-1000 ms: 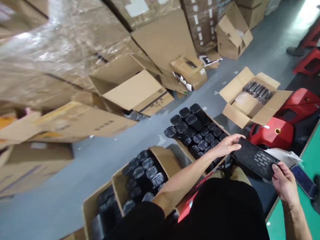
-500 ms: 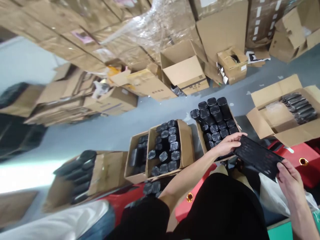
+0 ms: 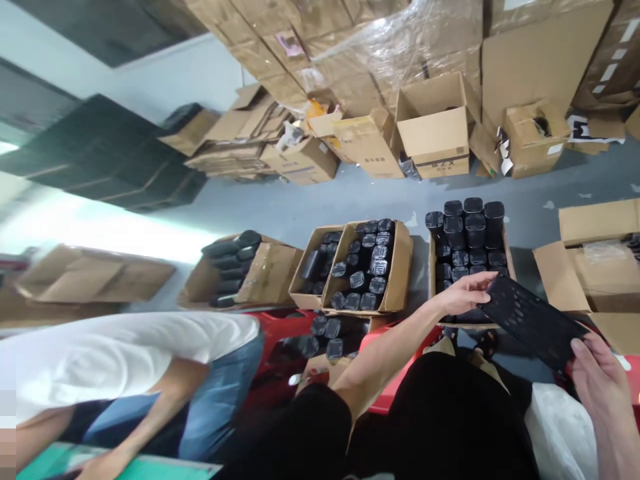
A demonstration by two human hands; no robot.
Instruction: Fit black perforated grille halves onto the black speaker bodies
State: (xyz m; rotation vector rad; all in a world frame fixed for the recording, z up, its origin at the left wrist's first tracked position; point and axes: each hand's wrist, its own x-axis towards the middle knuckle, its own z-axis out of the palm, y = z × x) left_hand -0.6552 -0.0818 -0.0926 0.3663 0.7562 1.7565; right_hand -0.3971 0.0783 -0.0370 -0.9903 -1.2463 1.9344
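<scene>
A thin black rectangular panel with small openings or marks on its face is stretched between my two hands, tilted down to the right. My left hand pinches its upper-left end between thumb and fingers. At the lower-right end, my right hand grips it with the thumb on top. Just beyond my left hand is a cardboard box packed with upright black rounded pieces, partly covered by my hand and the panel. A white bag lies below the panel.
Two open cartons of black pieces stand left of centre, with another carton farther left. A co-worker in a white shirt bends at the left. An open carton is at right. Plastic-wrapped boxes line the back.
The view has swung left, bringing more of the co-worker and a green surface into sight. Both hands still hold the black panel, at nearly the same slant.
</scene>
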